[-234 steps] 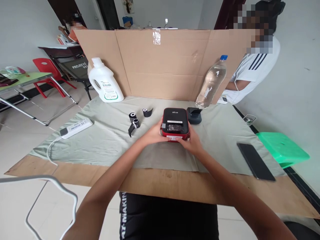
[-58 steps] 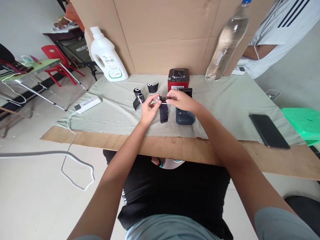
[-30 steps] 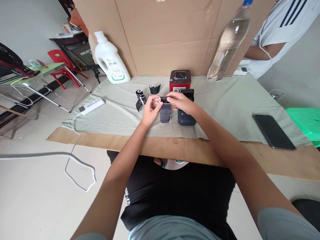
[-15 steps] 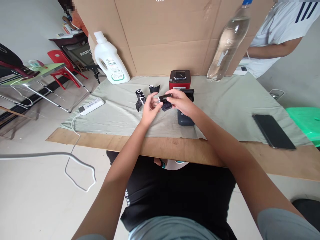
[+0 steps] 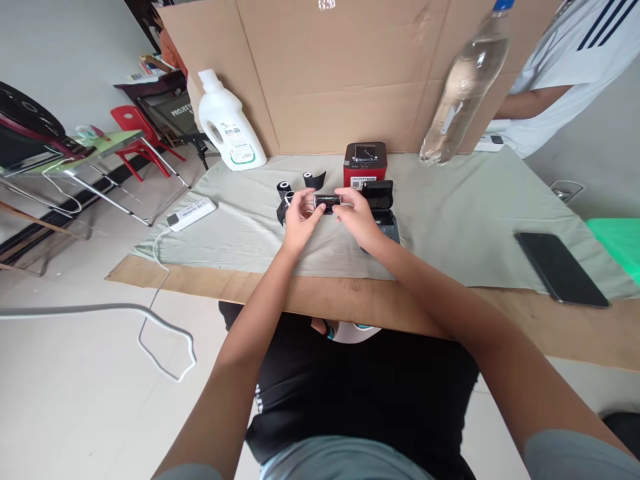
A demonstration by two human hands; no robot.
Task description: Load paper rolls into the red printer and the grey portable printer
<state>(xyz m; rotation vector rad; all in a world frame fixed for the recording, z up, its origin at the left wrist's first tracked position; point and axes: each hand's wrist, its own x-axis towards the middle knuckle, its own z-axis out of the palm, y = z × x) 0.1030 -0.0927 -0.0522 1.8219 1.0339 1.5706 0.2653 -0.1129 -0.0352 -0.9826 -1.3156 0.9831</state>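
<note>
Two hands pinch one black roll (image 5: 327, 200): our left hand (image 5: 301, 220) grips its left end between thumb and fingers, our right hand (image 5: 359, 217) takes the right end the same way. We have it lying crosswise, roughly level, just above the cloth (image 5: 240, 233). Step in hand, as we read it: handling and squaring up the wound roll; no loose tail shows hanging from it.

Just right of it, partly behind our right hand, sits a dark case (image 5: 389, 225) with its lid (image 5: 379, 194) raised; we can't tell what is inside. A red and black box (image 5: 365, 175) stands behind that. Three spare rolls (image 5: 283, 188) are on our left, one partly hidden by the left hand, another a bit apart with its strip out. Phone (image 5: 561, 269) is well off to the right.

Our judgement on the next move: it calls for an even pinch on both ends, level, so the winding doesn't slip or spring loose.
</note>
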